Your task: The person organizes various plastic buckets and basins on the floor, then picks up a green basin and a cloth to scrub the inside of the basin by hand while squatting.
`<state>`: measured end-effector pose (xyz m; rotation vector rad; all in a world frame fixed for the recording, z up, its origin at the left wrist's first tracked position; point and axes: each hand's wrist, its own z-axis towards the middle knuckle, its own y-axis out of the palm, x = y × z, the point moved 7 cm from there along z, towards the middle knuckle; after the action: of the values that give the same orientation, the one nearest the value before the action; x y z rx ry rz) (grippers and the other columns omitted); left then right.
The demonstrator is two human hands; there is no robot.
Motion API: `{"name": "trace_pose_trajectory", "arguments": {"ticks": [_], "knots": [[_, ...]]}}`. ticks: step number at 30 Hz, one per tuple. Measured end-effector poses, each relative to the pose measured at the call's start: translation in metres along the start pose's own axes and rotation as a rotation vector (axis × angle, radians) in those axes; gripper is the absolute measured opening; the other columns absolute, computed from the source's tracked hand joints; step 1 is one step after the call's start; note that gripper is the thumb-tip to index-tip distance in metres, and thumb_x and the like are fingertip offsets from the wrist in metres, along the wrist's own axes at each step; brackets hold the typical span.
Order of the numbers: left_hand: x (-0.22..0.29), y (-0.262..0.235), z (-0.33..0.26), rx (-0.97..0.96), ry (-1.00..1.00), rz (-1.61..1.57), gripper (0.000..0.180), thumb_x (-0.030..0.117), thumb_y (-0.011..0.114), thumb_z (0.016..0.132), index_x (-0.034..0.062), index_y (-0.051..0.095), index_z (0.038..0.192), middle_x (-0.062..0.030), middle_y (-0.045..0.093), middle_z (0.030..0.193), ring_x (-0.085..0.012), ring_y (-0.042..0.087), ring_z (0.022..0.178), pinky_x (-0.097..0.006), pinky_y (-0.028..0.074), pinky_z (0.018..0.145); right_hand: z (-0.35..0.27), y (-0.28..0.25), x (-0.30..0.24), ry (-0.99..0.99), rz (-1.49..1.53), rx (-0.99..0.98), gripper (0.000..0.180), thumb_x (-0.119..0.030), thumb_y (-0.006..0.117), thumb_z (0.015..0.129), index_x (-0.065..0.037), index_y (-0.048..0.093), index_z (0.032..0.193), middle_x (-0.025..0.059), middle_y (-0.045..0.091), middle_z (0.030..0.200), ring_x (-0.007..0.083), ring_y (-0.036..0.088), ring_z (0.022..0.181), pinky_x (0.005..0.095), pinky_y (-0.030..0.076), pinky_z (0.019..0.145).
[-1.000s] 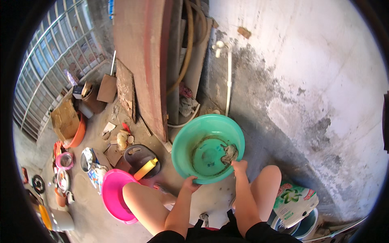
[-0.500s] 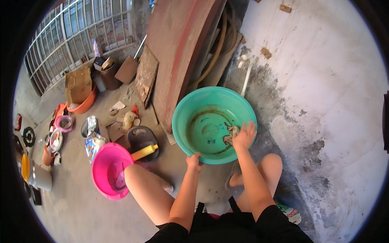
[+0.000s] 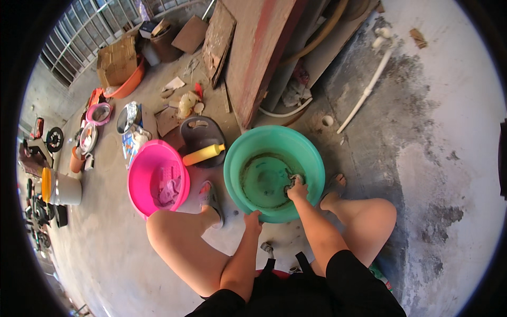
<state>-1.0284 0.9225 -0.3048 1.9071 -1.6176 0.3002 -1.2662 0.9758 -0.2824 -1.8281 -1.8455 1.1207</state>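
A green plastic basin (image 3: 234, 179) is in front of me between my knees, with a dark dirt ring and dark marks inside it. My left hand (image 3: 253, 219) is closed on its near rim. My right hand (image 3: 297, 190) reaches inside at the right, fingers closed on a crumpled grey-brown rag (image 3: 292, 178) pressed to the inner surface. The hand partly covers the rag, and its exact kind is hard to make out.
To the left stands a pink basin (image 3: 138, 185) with a pale purple cloth (image 3: 170, 191) in it. A yellow tube-shaped thing (image 3: 203, 154) lies across a dark scoop-like container (image 3: 195, 132). Boards (image 3: 253, 68) lean beyond. A white pipe (image 3: 367, 91) runs by the right wall.
The view has shifted, and the green basin now sits lower with more floor showing beyond it. My right hand has gone from spread fingers over the rag to gripping it; my left keeps the rim.
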Motion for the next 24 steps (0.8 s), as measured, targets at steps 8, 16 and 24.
{"name": "trace_pose_trajectory", "arguments": {"ticks": [8,16,24], "knots": [[0.000,-0.043,0.043,0.233,-0.062,0.092,0.051,-0.004,0.056,0.066,0.0048,0.042,0.114,-0.0112,0.052,0.104,-0.0248,0.053,0.091,-0.037,0.048,0.069,0.040,0.062,0.007,-0.038,-0.154,0.027,0.070,-0.022,0.055,0.082,-0.022,0.013,0.139,0.0196,0.009,0.141,0.0381,0.027,0.124,0.0460,0.037,0.094],[0.059,-0.052,0.054,0.320,0.375,0.460,0.039,0.000,0.060,0.061,-0.0001,0.054,0.100,-0.0100,0.062,0.086,-0.0228,0.060,0.077,-0.033,0.047,0.072,0.093,0.062,0.000,-0.091,0.059,0.209,0.034,-0.010,0.059,0.076,-0.011,0.047,0.108,0.0163,0.042,0.119,0.0396,0.049,0.095,0.0460,0.045,0.079],[0.060,-0.058,0.047,0.567,0.313,0.852,0.040,0.005,0.064,0.060,0.0001,0.051,0.098,-0.0165,0.061,0.087,-0.0319,0.059,0.081,-0.039,0.046,0.072,0.007,0.149,-0.109,-0.910,-0.077,0.134,0.037,-0.005,0.056,0.069,-0.010,0.054,0.106,0.0097,0.048,0.114,0.0323,0.044,0.104,0.0414,0.039,0.088]]}}
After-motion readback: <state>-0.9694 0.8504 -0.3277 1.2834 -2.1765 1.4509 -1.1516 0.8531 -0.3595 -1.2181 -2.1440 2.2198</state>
